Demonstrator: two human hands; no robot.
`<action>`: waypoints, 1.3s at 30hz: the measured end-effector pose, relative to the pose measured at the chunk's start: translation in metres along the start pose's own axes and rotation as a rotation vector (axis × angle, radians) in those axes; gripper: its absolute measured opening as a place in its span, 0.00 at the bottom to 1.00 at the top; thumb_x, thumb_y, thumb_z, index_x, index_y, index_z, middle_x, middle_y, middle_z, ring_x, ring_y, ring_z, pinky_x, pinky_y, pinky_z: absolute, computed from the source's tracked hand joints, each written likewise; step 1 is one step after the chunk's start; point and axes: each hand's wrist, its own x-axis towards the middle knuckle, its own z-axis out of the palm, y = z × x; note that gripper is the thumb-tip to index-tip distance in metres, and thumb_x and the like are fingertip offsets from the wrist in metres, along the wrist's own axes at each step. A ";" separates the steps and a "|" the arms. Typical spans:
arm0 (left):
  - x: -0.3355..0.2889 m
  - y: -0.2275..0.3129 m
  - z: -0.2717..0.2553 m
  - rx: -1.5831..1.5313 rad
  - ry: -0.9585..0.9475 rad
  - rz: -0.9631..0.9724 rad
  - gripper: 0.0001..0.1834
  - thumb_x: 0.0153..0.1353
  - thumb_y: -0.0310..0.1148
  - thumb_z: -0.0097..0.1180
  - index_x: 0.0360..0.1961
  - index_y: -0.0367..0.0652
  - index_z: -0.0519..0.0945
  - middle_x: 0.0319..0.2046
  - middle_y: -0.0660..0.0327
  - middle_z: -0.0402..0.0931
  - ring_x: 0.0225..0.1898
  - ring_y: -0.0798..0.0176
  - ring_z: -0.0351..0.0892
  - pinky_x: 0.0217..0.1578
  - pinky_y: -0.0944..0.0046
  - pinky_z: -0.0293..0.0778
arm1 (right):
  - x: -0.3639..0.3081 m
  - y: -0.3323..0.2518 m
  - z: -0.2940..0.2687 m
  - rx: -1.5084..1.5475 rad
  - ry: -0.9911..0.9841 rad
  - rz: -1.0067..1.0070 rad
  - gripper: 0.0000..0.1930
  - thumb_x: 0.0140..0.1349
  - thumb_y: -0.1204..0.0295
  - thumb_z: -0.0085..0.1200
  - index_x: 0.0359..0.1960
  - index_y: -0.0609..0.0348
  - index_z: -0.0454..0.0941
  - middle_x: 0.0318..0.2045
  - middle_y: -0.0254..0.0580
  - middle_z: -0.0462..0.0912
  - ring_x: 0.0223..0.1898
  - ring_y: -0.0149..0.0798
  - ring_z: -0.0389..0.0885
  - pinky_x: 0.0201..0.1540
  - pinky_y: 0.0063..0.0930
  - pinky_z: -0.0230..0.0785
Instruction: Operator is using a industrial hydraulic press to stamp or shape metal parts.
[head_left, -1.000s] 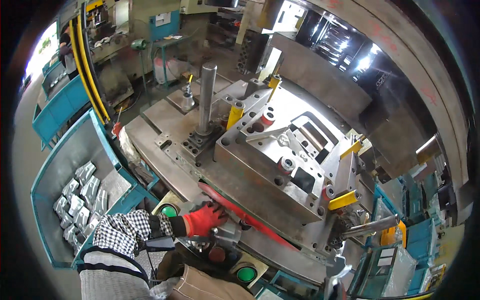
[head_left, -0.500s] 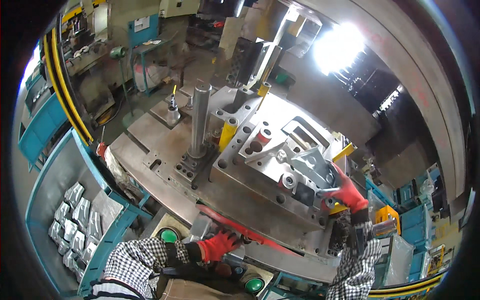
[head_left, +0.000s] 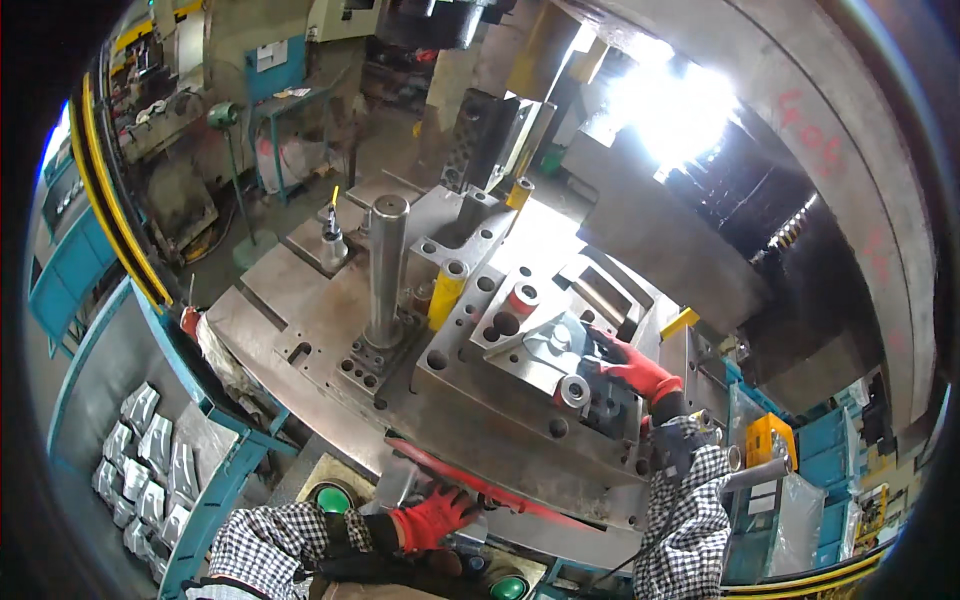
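My right hand [head_left: 642, 374], in a red glove, reaches over the die block [head_left: 490, 365] on the press bed. Its fingers are closed on the right end of a grey formed metal part [head_left: 556, 342], which lies over the die's upper face beside a round steel post [head_left: 572, 392]. Low in front, my left hand [head_left: 436, 518], also red-gloved, has its fingers curled near the bed's front edge. What they hold, if anything, is hidden. A shiny grey piece [head_left: 398, 484] shows just beyond that hand, below a red curved strip [head_left: 450, 464].
Green push buttons [head_left: 332, 497] flank my left hand. At left, a blue-edged bin [head_left: 75, 375] holds several formed metal parts [head_left: 150, 450]. A tall steel pillar [head_left: 387, 270] and yellow posts [head_left: 447, 295] rise from the bed. The press frame [head_left: 850, 130] arches at right.
My right hand has moved left and inward, bringing the metal part from a tilted position down onto the die. My left hand stays nearly where it was. The view has shifted slightly.
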 end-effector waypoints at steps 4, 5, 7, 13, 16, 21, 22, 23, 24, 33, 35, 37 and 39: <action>0.002 -0.002 -0.004 -0.053 -0.030 0.063 0.55 0.40 0.55 0.74 0.73 0.46 0.73 0.63 0.49 0.71 0.63 0.42 0.71 0.61 0.29 0.68 | -0.008 0.023 0.023 -0.387 0.349 -0.254 0.40 0.60 0.66 0.74 0.75 0.50 0.73 0.74 0.47 0.74 0.74 0.52 0.70 0.77 0.45 0.60; -0.002 -0.002 -0.004 -0.051 -0.047 0.058 0.57 0.40 0.55 0.74 0.75 0.47 0.71 0.64 0.49 0.71 0.64 0.41 0.71 0.63 0.29 0.67 | -0.005 0.008 0.035 -0.537 0.453 -0.171 0.38 0.58 0.65 0.75 0.72 0.48 0.76 0.70 0.46 0.77 0.72 0.52 0.73 0.75 0.46 0.63; -0.006 -0.002 -0.012 -0.041 -0.091 0.058 0.62 0.41 0.57 0.76 0.79 0.50 0.66 0.66 0.48 0.71 0.67 0.40 0.70 0.65 0.29 0.66 | -0.011 -0.035 0.057 -0.700 0.658 -0.074 0.33 0.55 0.63 0.77 0.66 0.45 0.83 0.63 0.45 0.84 0.66 0.53 0.79 0.71 0.49 0.68; -0.028 -0.021 -0.044 -0.070 -0.096 0.047 0.58 0.45 0.58 0.76 0.78 0.50 0.71 0.71 0.50 0.70 0.73 0.37 0.66 0.70 0.32 0.64 | -0.119 -0.084 0.113 0.166 0.693 -0.198 0.21 0.66 0.68 0.69 0.59 0.59 0.85 0.52 0.44 0.88 0.50 0.38 0.87 0.56 0.35 0.79; -0.042 -0.028 -0.050 -0.187 -0.031 -0.009 0.54 0.48 0.57 0.75 0.76 0.49 0.73 0.72 0.48 0.69 0.74 0.35 0.66 0.72 0.31 0.62 | -0.241 -0.050 0.157 0.242 0.234 0.026 0.21 0.66 0.68 0.69 0.60 0.60 0.84 0.53 0.42 0.88 0.49 0.35 0.86 0.54 0.34 0.79; -0.097 -0.041 -0.084 -0.120 0.128 -0.276 0.48 0.53 0.54 0.73 0.74 0.48 0.74 0.72 0.45 0.69 0.74 0.35 0.66 0.75 0.35 0.61 | -0.402 0.051 0.291 0.155 -0.240 0.616 0.26 0.64 0.66 0.72 0.63 0.60 0.80 0.56 0.44 0.86 0.52 0.37 0.85 0.57 0.36 0.78; -0.120 -0.042 -0.085 -0.118 0.183 -0.406 0.48 0.53 0.51 0.74 0.74 0.48 0.74 0.73 0.45 0.69 0.74 0.35 0.66 0.75 0.36 0.61 | -0.420 0.069 0.321 0.180 -0.193 0.663 0.28 0.64 0.66 0.72 0.63 0.61 0.79 0.56 0.44 0.86 0.53 0.37 0.85 0.57 0.36 0.78; -0.140 -0.044 -0.081 -0.126 0.247 -0.541 0.47 0.53 0.48 0.74 0.75 0.48 0.74 0.73 0.45 0.69 0.74 0.35 0.66 0.75 0.37 0.61 | -0.435 0.081 0.352 0.224 -0.086 0.678 0.29 0.64 0.65 0.73 0.64 0.61 0.79 0.57 0.44 0.86 0.54 0.37 0.84 0.58 0.36 0.78; -0.166 -0.048 -0.070 -0.160 0.320 -0.681 0.47 0.53 0.45 0.74 0.75 0.48 0.74 0.73 0.45 0.69 0.74 0.35 0.66 0.75 0.38 0.61 | -0.440 0.091 0.380 0.264 0.035 0.662 0.30 0.63 0.65 0.73 0.64 0.61 0.78 0.57 0.45 0.85 0.54 0.38 0.84 0.59 0.37 0.77; -0.294 -0.067 0.103 -1.350 0.640 -1.321 0.35 0.63 0.37 0.76 0.69 0.40 0.78 0.51 0.62 0.87 0.42 0.63 0.86 0.42 0.63 0.82 | -0.407 0.112 0.502 0.534 0.640 0.390 0.40 0.60 0.61 0.78 0.70 0.62 0.71 0.63 0.47 0.82 0.61 0.42 0.82 0.64 0.39 0.75; -0.290 -0.069 0.110 -1.376 0.658 -1.307 0.34 0.63 0.36 0.76 0.68 0.39 0.79 0.51 0.61 0.87 0.42 0.62 0.87 0.43 0.61 0.82 | -0.405 0.110 0.504 0.557 0.667 0.374 0.42 0.59 0.60 0.79 0.71 0.62 0.70 0.64 0.48 0.82 0.62 0.42 0.81 0.65 0.40 0.75; -0.311 -0.080 0.119 -1.290 0.725 -1.259 0.33 0.63 0.34 0.76 0.67 0.38 0.79 0.51 0.60 0.87 0.43 0.61 0.87 0.44 0.60 0.83 | -0.398 0.108 0.508 0.594 0.656 0.349 0.44 0.58 0.59 0.80 0.72 0.62 0.68 0.65 0.49 0.81 0.64 0.43 0.81 0.66 0.41 0.74; -0.311 -0.085 0.125 -1.239 0.755 -1.214 0.32 0.63 0.33 0.75 0.66 0.37 0.79 0.51 0.59 0.87 0.43 0.60 0.87 0.45 0.58 0.83 | -0.401 0.115 0.512 0.604 0.661 0.338 0.47 0.58 0.58 0.81 0.73 0.62 0.67 0.66 0.49 0.81 0.65 0.44 0.80 0.68 0.41 0.74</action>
